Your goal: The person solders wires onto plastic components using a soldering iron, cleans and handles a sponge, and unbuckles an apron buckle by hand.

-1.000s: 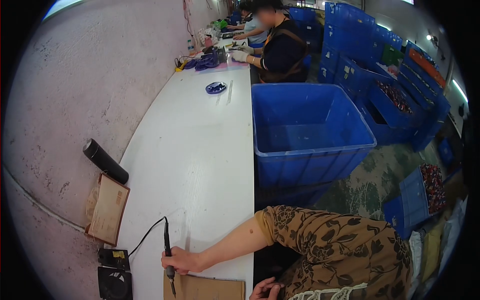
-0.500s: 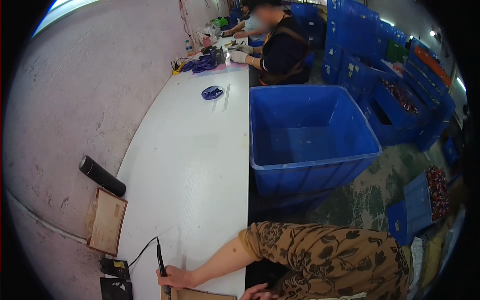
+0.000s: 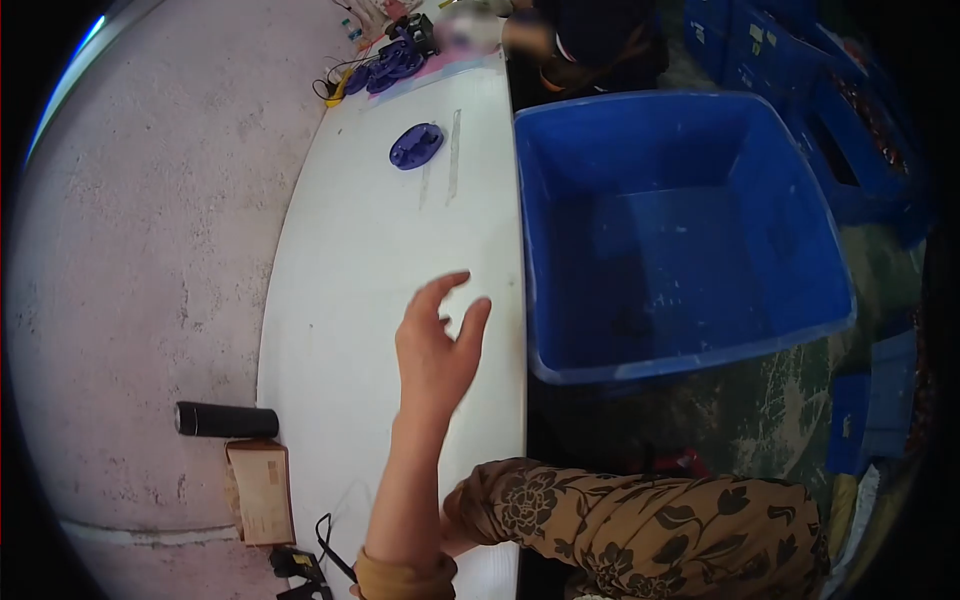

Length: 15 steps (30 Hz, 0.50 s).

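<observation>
My left hand (image 3: 440,345) reaches up over the white table (image 3: 340,340), its thumb and fingers apart and slightly curved, with nothing between them. Beyond its fingertips lies a round purple part (image 3: 416,146), not touched. Only a sliver of my right hand (image 3: 354,591) shows at the bottom edge; my left forearm covers most of it. It is at the black soldering iron (image 3: 338,562), whose tip is out of view.
A large blue bin (image 3: 660,250) stands against the table's right edge. Along the wall are a black bottle (image 3: 227,420), a cardboard box (image 3: 263,493) and a black stand (image 3: 298,567). Purple parts (image 3: 397,65) lie at the far end, near a co-worker (image 3: 600,40).
My left hand has come up from the bottom edge and across the table, open. The view has tilted down, so my right hand and the iron sit lower, mostly hidden.
</observation>
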Motion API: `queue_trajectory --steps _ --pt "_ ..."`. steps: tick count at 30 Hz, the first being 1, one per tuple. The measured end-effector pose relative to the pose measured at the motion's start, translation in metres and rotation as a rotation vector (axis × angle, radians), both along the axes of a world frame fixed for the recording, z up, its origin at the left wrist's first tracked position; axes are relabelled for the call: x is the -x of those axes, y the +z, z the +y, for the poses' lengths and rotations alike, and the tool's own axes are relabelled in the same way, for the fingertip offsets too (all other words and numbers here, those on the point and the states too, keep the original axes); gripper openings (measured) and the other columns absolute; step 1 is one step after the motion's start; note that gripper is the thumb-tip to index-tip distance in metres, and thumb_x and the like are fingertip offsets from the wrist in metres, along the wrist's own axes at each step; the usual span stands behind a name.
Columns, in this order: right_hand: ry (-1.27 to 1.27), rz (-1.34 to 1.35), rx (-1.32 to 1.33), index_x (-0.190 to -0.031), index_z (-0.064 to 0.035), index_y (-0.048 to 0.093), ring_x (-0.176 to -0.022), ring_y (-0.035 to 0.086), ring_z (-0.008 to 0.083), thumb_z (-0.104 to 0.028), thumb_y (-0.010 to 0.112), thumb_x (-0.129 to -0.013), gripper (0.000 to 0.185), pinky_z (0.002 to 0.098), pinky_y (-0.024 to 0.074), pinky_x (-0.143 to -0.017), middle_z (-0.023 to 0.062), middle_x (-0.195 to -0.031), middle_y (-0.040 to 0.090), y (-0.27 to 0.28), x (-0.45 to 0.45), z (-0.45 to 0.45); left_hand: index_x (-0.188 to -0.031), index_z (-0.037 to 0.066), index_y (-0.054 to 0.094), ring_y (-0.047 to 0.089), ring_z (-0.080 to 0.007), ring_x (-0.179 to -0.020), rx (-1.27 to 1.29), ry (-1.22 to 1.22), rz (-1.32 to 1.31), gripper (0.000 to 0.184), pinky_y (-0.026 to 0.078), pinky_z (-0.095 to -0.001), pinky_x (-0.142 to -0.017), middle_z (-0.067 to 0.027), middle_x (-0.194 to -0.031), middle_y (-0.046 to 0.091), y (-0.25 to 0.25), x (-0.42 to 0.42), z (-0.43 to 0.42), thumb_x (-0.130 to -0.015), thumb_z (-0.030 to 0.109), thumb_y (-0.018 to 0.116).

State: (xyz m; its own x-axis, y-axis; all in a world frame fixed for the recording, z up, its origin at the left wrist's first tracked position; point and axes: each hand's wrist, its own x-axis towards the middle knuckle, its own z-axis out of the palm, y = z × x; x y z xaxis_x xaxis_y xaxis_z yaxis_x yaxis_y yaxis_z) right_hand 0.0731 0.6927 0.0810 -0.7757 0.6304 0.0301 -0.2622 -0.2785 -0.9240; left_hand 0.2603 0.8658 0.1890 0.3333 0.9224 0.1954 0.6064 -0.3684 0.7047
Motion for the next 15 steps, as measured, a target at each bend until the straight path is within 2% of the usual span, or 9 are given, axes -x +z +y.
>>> queue_trajectory --steps 2,5,7,10,15 --pt "0.03 0.017 0.005 -0.067 -0.0071 0.043 -0.049 0.035 0.0095 -0.022 0.056 -0.077 0.022 0.0281 0.0303 -0.044 -0.0006 -0.056 0.038 0.001 -0.012 0.02 -0.114 0.0 0.052 0.045 -0.035 -0.116 -0.123 -0.011 0.194 0.044 0.043 -0.0415 -0.09 -0.0213 -0.122 0.05 -0.028 0.004 0.054 -0.078 0.022 0.067" --pt "0.077 0.053 0.017 -0.068 -0.0072 0.043 -0.049 0.035 0.0095 -0.023 0.056 -0.077 0.022 0.028 0.0302 -0.044 -0.0007 -0.056 0.037 0.003 -0.029 0.049 -0.123 0.0 0.044 0.032 -0.0404 -0.124 -0.252 0.007 0.35 0.061 0.035 -0.0444 -0.098 -0.0245 -0.133 0.038 -0.064 0.006 0.123 -0.074 0.027 0.07" --pt "0.093 0.065 0.027 -0.068 -0.0072 0.043 -0.049 0.035 0.0095 -0.023 0.056 -0.077 0.022 0.028 0.0302 -0.045 -0.0008 -0.056 0.037 0.0 -0.038 0.067 -0.127 0.001 0.041 0.029 -0.041 -0.126 -0.331 0.064 0.387 0.067 0.032 -0.0461 -0.099 -0.0252 -0.135 0.034 -0.09 0.001 0.171 -0.074 0.031 0.069" --pt "0.111 0.08 0.038 -0.068 -0.0073 0.043 -0.049 0.035 0.0094 -0.023 0.056 -0.077 0.022 0.0279 0.0301 -0.045 -0.0008 -0.056 0.037 -0.005 -0.051 0.092 -0.131 0.002 0.036 0.025 -0.0403 -0.128 -0.385 0.095 0.38 0.073 0.028 -0.0489 -0.102 -0.0241 -0.139 0.028 -0.1 -0.016 0.231 -0.075 0.034 0.067" --pt "0.121 0.07 0.061 -0.068 -0.0074 0.043 -0.049 0.035 0.0094 -0.023 0.056 -0.077 0.022 0.0278 0.03 -0.045 -0.0009 -0.056 0.037 -0.019 -0.06 0.127 -0.136 0.004 0.03 0.02 -0.0362 -0.132 -0.367 0.081 0.34 0.074 0.022 -0.0511 -0.104 -0.0199 -0.142 0.025 -0.121 -0.032 0.277 -0.078 0.04 0.061"
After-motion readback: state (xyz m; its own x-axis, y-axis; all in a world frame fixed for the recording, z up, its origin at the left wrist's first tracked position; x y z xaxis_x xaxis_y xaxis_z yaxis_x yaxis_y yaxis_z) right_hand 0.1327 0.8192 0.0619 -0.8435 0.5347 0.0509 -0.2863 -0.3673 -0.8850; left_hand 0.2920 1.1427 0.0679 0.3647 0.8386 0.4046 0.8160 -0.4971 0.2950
